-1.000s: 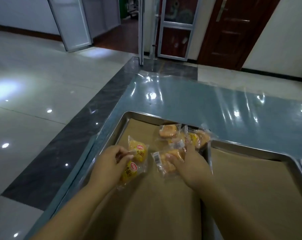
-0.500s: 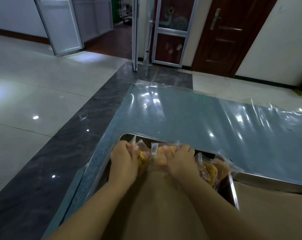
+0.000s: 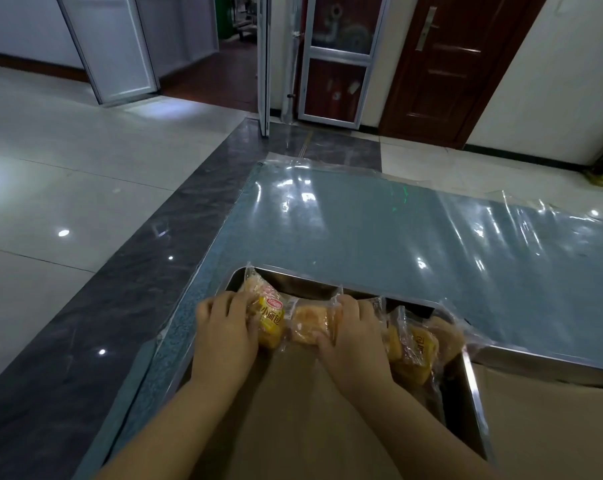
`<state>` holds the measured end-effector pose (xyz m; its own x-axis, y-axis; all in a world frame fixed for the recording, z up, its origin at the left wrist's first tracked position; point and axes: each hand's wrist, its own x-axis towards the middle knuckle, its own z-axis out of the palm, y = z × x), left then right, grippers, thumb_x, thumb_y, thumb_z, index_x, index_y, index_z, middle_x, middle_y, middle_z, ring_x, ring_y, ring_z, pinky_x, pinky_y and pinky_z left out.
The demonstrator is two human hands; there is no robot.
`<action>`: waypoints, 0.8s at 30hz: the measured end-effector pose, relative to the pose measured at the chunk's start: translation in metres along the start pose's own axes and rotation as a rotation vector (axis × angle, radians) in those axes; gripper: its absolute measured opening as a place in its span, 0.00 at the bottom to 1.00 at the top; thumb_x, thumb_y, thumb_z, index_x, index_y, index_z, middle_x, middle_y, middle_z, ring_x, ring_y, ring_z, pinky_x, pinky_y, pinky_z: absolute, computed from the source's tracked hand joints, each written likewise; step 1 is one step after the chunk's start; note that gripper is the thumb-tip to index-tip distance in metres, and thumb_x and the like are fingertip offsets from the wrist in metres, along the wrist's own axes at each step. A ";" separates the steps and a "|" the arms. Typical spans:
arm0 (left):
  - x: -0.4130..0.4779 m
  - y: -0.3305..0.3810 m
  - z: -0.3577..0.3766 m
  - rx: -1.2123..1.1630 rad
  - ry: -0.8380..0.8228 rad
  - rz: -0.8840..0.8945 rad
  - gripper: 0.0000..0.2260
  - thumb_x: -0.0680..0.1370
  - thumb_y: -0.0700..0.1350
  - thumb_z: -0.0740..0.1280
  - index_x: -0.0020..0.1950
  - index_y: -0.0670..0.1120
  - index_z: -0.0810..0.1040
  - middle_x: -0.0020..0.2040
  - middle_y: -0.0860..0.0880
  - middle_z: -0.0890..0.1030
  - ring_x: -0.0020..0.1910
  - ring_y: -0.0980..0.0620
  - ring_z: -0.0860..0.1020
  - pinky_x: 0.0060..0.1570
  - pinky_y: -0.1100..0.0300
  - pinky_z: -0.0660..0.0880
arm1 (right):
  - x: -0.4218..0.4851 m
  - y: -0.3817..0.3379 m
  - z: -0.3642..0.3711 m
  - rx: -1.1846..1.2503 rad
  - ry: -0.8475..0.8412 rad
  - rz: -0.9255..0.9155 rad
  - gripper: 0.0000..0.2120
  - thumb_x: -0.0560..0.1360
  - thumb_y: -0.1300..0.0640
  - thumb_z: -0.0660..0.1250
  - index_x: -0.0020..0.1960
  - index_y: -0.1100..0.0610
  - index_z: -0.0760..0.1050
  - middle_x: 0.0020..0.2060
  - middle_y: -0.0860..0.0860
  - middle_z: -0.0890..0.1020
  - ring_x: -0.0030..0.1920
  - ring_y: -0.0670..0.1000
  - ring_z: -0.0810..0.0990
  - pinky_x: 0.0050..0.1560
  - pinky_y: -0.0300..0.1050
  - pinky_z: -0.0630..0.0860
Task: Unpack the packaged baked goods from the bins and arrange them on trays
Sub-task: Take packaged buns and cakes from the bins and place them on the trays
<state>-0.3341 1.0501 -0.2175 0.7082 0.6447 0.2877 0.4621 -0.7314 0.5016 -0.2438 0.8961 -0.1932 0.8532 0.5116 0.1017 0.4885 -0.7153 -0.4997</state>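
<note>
Tray rim (image 3: pixel 303 280): left hand (image 3: pixel 224 329), right hand (image 3: pixel 357 337) grip packets (image 3: pixel 270 320).

Yellow red-logo bread packet (image 3: pixel 269 318), brown tray liner (image 3: pixel 293 410), silver tray (image 3: pixel 473 403), grey-blue tabletop (image 3: pixel 362 230)

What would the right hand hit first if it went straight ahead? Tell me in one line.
The right hand grips a packet; straight ahead, the tray's far wall looks like the first thing it would meet, though depth is unclear.

Two trays (image 3: pixel 329 284) are seen, and five wrapped buns (image 3: pixel 309 328) are counted along the left one's far edge.
</note>
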 end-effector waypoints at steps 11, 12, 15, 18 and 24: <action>0.030 0.006 -0.017 0.332 -0.222 0.006 0.20 0.78 0.54 0.59 0.70 0.52 0.65 0.67 0.48 0.70 0.64 0.44 0.64 0.61 0.49 0.64 | 0.018 -0.010 -0.024 -0.112 -0.114 0.060 0.35 0.77 0.45 0.62 0.76 0.55 0.50 0.72 0.54 0.63 0.71 0.56 0.62 0.67 0.51 0.64; 0.025 0.010 -0.024 0.332 -0.205 0.002 0.21 0.78 0.55 0.60 0.70 0.52 0.65 0.67 0.47 0.70 0.65 0.43 0.64 0.61 0.49 0.64 | 0.014 -0.012 -0.030 -0.110 -0.104 0.059 0.34 0.76 0.45 0.62 0.76 0.55 0.51 0.71 0.54 0.64 0.70 0.56 0.63 0.67 0.51 0.65; 0.007 0.020 -0.048 0.282 -0.166 0.027 0.21 0.76 0.54 0.62 0.68 0.51 0.68 0.66 0.47 0.70 0.63 0.44 0.65 0.58 0.49 0.67 | -0.006 -0.015 -0.056 -0.108 -0.051 0.034 0.31 0.76 0.46 0.62 0.74 0.55 0.56 0.69 0.54 0.67 0.67 0.55 0.66 0.63 0.49 0.67; -0.018 0.033 -0.074 0.168 -0.183 0.056 0.20 0.76 0.54 0.64 0.66 0.50 0.69 0.65 0.47 0.71 0.63 0.44 0.67 0.58 0.50 0.69 | -0.035 -0.011 -0.081 -0.110 0.011 0.010 0.25 0.75 0.48 0.63 0.69 0.54 0.64 0.64 0.52 0.72 0.63 0.53 0.70 0.60 0.47 0.69; -0.082 0.073 -0.111 0.026 -0.261 0.160 0.18 0.76 0.54 0.65 0.63 0.50 0.72 0.62 0.48 0.72 0.58 0.46 0.73 0.55 0.51 0.72 | -0.107 0.015 -0.128 -0.088 -0.027 -0.001 0.26 0.73 0.45 0.67 0.68 0.51 0.67 0.63 0.51 0.73 0.63 0.54 0.71 0.62 0.51 0.70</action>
<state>-0.4178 0.9691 -0.1139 0.8846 0.4448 0.1404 0.3450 -0.8266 0.4446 -0.3042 0.7700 -0.1011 0.8480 0.5242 0.0783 0.5047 -0.7534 -0.4215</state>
